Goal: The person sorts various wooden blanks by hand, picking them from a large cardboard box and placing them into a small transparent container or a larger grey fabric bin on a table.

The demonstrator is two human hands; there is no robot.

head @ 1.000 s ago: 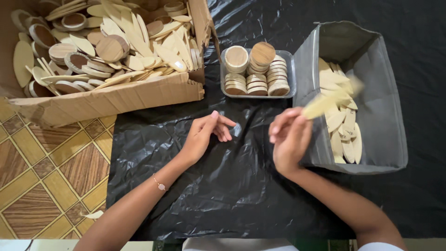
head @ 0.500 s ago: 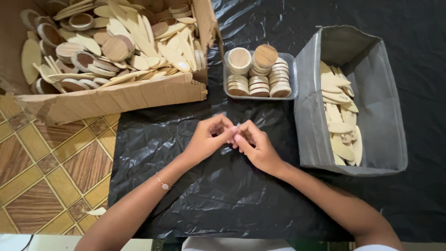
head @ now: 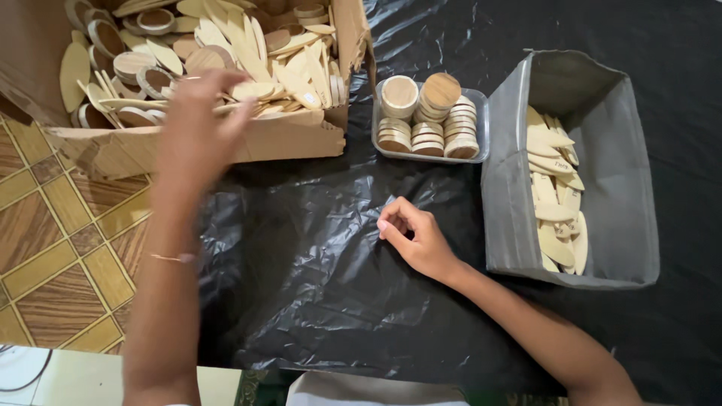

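From the head view, the left hand [head: 197,131], blurred, fingers spread and holding nothing, reaches over the torn front wall of a cardboard box [head: 293,139] heaped with pale, smooth wooden leaf-shaped pieces [head: 248,45] and round wooden rings. The right hand [head: 417,239], loosely curled and empty, rests on crinkled glossy black plastic sheeting [head: 316,286]. Nearby sit a clear tray [head: 481,105] of stacked wooden discs [head: 440,90] and a grey fabric bin [head: 624,188] holding more leaf shapes.
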